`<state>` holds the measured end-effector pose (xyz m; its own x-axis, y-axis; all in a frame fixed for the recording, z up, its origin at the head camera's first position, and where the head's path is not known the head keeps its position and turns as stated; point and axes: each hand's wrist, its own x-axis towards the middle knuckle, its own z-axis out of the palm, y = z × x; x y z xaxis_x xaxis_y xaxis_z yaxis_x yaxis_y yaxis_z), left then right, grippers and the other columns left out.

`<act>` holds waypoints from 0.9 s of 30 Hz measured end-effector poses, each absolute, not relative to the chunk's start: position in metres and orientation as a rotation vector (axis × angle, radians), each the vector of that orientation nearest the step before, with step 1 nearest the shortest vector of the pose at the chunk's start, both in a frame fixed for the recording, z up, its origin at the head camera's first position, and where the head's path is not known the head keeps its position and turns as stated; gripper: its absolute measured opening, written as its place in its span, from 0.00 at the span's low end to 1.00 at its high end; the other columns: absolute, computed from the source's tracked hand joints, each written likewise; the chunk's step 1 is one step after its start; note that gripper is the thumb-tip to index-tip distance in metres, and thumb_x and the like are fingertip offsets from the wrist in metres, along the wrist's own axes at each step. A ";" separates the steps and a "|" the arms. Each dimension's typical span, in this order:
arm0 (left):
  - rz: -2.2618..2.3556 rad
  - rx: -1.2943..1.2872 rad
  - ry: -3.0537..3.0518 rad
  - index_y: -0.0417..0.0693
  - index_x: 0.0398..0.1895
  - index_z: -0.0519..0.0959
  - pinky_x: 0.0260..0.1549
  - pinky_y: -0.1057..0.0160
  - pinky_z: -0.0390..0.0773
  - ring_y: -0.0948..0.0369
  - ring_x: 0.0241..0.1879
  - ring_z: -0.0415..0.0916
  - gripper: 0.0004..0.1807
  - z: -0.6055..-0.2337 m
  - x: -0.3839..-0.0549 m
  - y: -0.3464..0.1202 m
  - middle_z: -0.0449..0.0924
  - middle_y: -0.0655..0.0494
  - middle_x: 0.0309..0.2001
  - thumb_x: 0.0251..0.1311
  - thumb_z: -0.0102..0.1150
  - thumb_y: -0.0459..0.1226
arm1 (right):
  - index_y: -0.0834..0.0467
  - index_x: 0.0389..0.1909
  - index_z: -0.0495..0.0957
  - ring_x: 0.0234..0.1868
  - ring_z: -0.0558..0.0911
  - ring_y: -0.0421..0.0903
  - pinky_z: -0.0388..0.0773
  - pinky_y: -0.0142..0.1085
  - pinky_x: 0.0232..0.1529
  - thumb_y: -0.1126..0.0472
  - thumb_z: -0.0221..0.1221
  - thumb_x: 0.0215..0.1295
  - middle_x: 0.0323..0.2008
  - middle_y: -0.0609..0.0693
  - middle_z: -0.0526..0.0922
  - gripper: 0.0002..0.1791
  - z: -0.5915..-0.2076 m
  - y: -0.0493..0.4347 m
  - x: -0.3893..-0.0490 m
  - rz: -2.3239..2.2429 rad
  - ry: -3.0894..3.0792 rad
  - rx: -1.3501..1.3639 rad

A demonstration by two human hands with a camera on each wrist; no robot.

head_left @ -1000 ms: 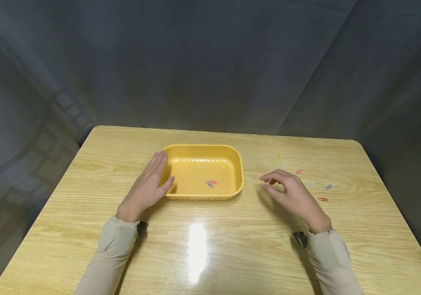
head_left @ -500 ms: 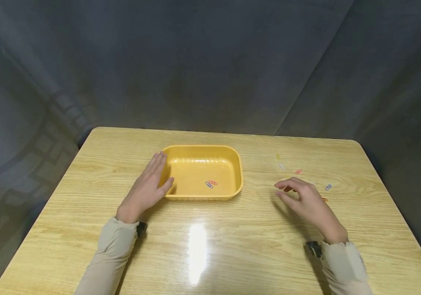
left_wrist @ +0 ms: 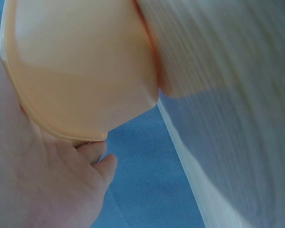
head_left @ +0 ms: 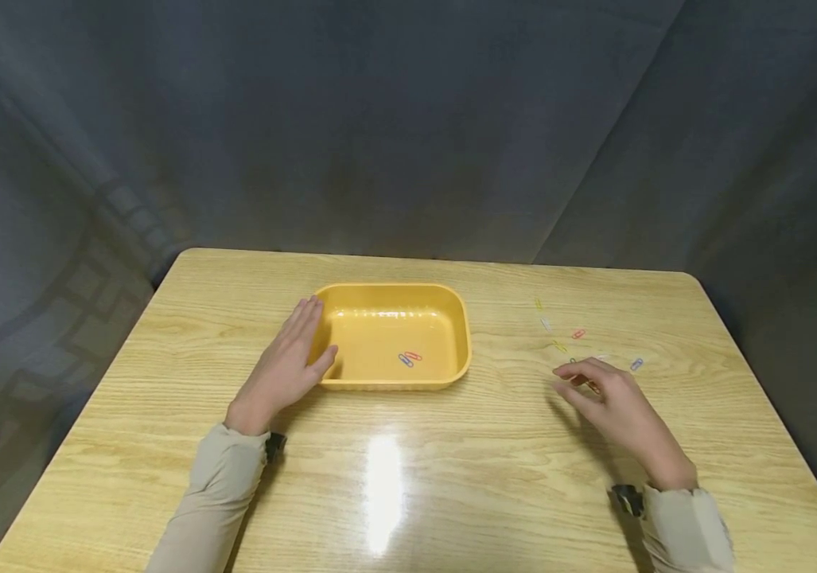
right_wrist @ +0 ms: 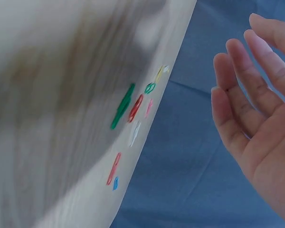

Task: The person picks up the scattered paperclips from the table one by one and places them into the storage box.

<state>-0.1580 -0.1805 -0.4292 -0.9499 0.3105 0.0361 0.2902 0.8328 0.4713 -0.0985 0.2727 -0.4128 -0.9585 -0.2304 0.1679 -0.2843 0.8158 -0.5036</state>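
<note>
A yellow plastic tray (head_left: 361, 342) holds a blue paper clip (head_left: 406, 360) and a red paper clip (head_left: 414, 356). My left hand (head_left: 282, 362) rests against its left end with fingers extended along the rim; the left wrist view shows the palm touching the tray wall (left_wrist: 85, 80). Over the scattered paper clips on the right hovers my right hand (head_left: 619, 402), its fingers loosely bent and holding nothing. Beneath it, the right wrist view shows a green paper clip (right_wrist: 123, 106) and a red paper clip (right_wrist: 136, 108) on the table, apart from the fingers.
Beyond the right hand lie more clips: yellow (head_left: 560, 346), white (head_left: 546, 325), pink (head_left: 578, 334) and blue (head_left: 637, 364). The wooden table (head_left: 494, 477) reaches back to a dark curtain (head_left: 379, 143).
My right hand has drawn away from the tray, rightward and nearer to me, uncovering a yellow clip. The left hand has stayed at the tray's left end.
</note>
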 end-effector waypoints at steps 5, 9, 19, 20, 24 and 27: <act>0.730 0.490 2.977 0.41 0.80 0.40 0.79 0.46 0.43 0.48 0.81 0.33 0.43 -0.429 -0.158 -0.180 0.36 0.46 0.81 0.74 0.44 0.51 | 0.58 0.47 0.84 0.41 0.83 0.51 0.82 0.44 0.41 0.59 0.64 0.66 0.41 0.49 0.86 0.12 -0.415 0.281 -0.094 0.811 -2.920 0.381; 0.714 0.502 2.989 0.39 0.79 0.41 0.79 0.47 0.42 0.46 0.80 0.35 0.42 -0.429 -0.159 -0.180 0.37 0.44 0.81 0.74 0.44 0.51 | 0.58 0.50 0.83 0.45 0.82 0.53 0.81 0.50 0.45 0.55 0.62 0.68 0.45 0.51 0.86 0.15 -0.415 0.289 -0.091 0.849 -2.986 0.315; 0.705 0.501 2.995 0.37 0.79 0.43 0.79 0.47 0.42 0.46 0.80 0.36 0.42 -0.427 -0.158 -0.180 0.38 0.43 0.81 0.73 0.45 0.51 | 0.56 0.49 0.84 0.41 0.83 0.42 0.82 0.35 0.41 0.57 0.64 0.66 0.44 0.49 0.86 0.13 -0.420 0.303 -0.085 0.815 -2.990 0.317; 0.703 0.498 2.995 0.37 0.79 0.43 0.79 0.47 0.41 0.46 0.80 0.36 0.42 -0.427 -0.158 -0.180 0.38 0.44 0.81 0.73 0.45 0.51 | 0.56 0.49 0.84 0.41 0.83 0.40 0.82 0.34 0.40 0.57 0.64 0.66 0.44 0.49 0.86 0.13 -0.421 0.304 -0.085 0.818 -2.990 0.316; 0.697 0.504 3.002 0.37 0.79 0.44 0.80 0.48 0.41 0.45 0.80 0.36 0.41 -0.427 -0.159 -0.179 0.39 0.43 0.81 0.74 0.45 0.50 | 0.57 0.49 0.84 0.41 0.83 0.42 0.82 0.33 0.39 0.57 0.64 0.66 0.46 0.52 0.86 0.13 -0.421 0.306 -0.084 0.833 -3.030 0.286; 0.693 0.520 3.011 0.35 0.78 0.44 0.80 0.48 0.40 0.44 0.80 0.37 0.40 -0.428 -0.159 -0.179 0.39 0.42 0.80 0.74 0.44 0.48 | 0.57 0.48 0.84 0.41 0.83 0.44 0.81 0.32 0.38 0.57 0.65 0.65 0.46 0.53 0.86 0.13 -0.421 0.308 -0.084 0.830 -3.055 0.263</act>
<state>-0.1593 -0.1795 -0.4280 -0.9449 0.3208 0.0649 0.3169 0.8471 0.4267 -0.0835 0.3076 -0.4212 -0.9857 -0.1685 0.0099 -0.1503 0.8497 -0.5053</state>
